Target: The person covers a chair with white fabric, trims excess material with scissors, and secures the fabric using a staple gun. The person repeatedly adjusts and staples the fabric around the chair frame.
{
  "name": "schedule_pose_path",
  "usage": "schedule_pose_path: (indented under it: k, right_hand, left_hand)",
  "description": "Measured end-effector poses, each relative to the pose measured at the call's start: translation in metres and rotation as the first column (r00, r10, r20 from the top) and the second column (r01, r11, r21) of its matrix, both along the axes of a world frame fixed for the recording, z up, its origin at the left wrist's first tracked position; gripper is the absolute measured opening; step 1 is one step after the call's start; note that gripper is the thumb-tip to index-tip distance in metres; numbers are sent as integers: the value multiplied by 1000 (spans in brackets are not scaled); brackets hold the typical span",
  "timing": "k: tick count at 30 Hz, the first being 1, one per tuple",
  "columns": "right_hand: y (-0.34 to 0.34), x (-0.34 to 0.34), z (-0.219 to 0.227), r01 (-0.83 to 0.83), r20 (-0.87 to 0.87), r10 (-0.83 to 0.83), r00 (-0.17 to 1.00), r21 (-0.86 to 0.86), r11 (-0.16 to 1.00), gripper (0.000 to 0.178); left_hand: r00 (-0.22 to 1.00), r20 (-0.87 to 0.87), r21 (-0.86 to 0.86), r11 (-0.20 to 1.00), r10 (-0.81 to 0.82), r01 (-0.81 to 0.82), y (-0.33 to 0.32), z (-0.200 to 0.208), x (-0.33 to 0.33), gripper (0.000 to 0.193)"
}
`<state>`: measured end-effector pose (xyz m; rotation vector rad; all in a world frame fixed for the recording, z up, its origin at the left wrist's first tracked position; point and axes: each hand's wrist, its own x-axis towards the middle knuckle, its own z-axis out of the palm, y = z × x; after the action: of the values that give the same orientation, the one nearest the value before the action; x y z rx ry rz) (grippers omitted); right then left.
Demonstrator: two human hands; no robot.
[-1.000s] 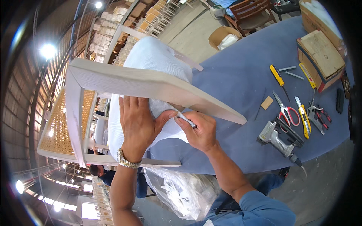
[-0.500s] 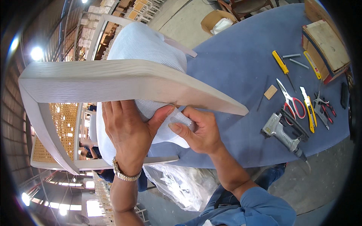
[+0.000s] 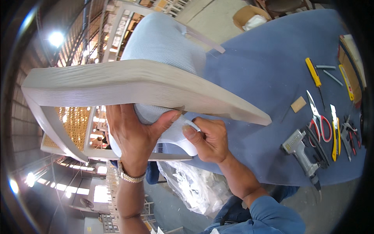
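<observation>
A pale wooden chair frame (image 3: 101, 84) lies tipped on its side, its tapering leg (image 3: 237, 107) pointing right over the table. Light grey woven fabric (image 3: 163, 45) covers the padded seat. My left hand (image 3: 134, 132), with a metal watch at the wrist, is around the seat just below the rail. Its thumb presses the fabric by the leg joint; its fingertips go out of sight behind the wood. Between thumb and curled fingers, my right hand (image 3: 212, 140) pinches the loose fabric edge and holds it stretched at the seat corner.
On the blue table (image 3: 249, 70), to the right, lie a staple gun (image 3: 298, 148), red-handled scissors (image 3: 321, 124), a yellow screwdriver (image 3: 313, 72), yellow cutters (image 3: 335, 134) and pliers (image 3: 346, 134). A small wooden block (image 3: 298, 104) is nearer. Clear plastic (image 3: 194, 185) hangs below the table edge.
The view has shifted, so the tools appear farther right. My right hand's fingers have curled in more tightly on the fabric edge. My left hand keeps its place on the seat.
</observation>
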<state>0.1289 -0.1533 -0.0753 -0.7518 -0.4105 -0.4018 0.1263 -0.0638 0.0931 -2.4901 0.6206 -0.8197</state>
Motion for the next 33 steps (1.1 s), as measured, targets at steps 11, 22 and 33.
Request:
schedule_pose_path:
  k: [11, 22, 33]
  right_hand:
    - [17, 0, -5, -140, -46, 154, 987, 230, 963, 28]
    - [47, -4, 0, -248, 12, 317, 948, 654, 714, 24]
    - [94, 20, -29, -318, 142, 314, 939, 708, 630, 51]
  left_hand:
    - [974, -163, -22, 987, 155, -160, 4, 0, -17, 112]
    - [978, -8, 18, 978, 208, -208, -1, -14, -17, 116]
    - [975, 108, 39, 980, 192, -197, 3, -28, -17, 125]
